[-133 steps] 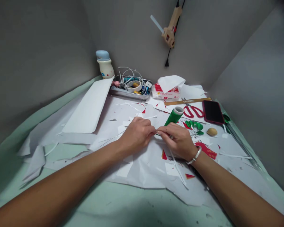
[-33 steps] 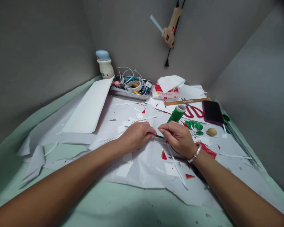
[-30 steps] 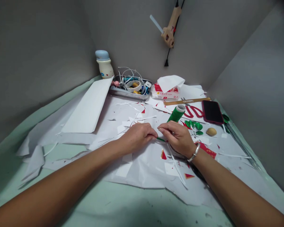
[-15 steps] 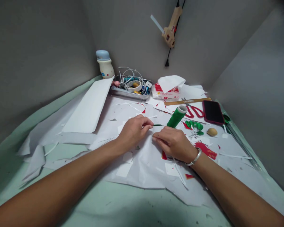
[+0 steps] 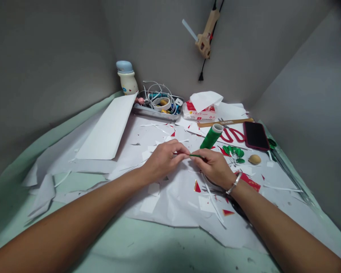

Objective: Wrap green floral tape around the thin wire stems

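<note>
A thin, dark stem-like piece with a green end [image 5: 197, 156] runs between my hands above the white paper. My left hand [image 5: 170, 153] pinches it between thumb and fingertips. Close beside it, my right hand [image 5: 211, 165] grips the green end with thumb and fingers. A tilted spool of green thread [image 5: 209, 138] shows just behind my right hand; its lower end is hidden, so I cannot tell whether it touches the fingers. Several glossy green leaf-like pieces [image 5: 234, 152] lie right of the spool. Under my right wrist is a dark tool [image 5: 237, 207], mostly covered.
Red-handled scissors [image 5: 230, 134], a phone [image 5: 256, 135] and a brownish round object [image 5: 254, 159] lie at right. At the back are a metal tray [image 5: 156, 112] of supplies, a tissue pack [image 5: 200, 112] and a bottle [image 5: 127, 79]. A glue gun [image 5: 206, 36] hangs above.
My right hand has risen slightly and come up to my left, now gripping the green piece's end. My left hand has shifted a little right. The dark tool under the right wrist shows more.
</note>
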`<move>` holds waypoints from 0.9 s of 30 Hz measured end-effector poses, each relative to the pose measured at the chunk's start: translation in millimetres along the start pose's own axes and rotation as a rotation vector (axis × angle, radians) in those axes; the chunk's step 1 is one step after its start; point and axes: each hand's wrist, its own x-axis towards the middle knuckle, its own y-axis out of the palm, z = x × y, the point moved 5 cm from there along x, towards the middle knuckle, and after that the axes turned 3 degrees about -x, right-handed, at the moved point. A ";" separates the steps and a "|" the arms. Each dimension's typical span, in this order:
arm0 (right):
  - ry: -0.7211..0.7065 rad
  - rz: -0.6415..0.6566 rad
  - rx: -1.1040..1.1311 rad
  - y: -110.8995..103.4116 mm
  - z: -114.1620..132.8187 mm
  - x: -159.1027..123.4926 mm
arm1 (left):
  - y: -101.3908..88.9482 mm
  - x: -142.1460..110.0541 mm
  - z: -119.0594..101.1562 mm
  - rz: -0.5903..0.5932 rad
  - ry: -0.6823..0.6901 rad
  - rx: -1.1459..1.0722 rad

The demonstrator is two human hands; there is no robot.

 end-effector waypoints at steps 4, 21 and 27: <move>-0.196 0.104 -0.189 8.1 20.5 -6.2 | -5.6 -0.3 6.2 -0.116 -0.073 0.045; 0.108 -0.009 0.094 1.3 -3.8 0.1 | -2.0 -0.8 -0.1 -0.038 0.036 -0.018; -0.239 0.087 -0.219 7.6 34.0 -8.2 | -5.6 -1.0 6.2 -0.132 -0.053 0.099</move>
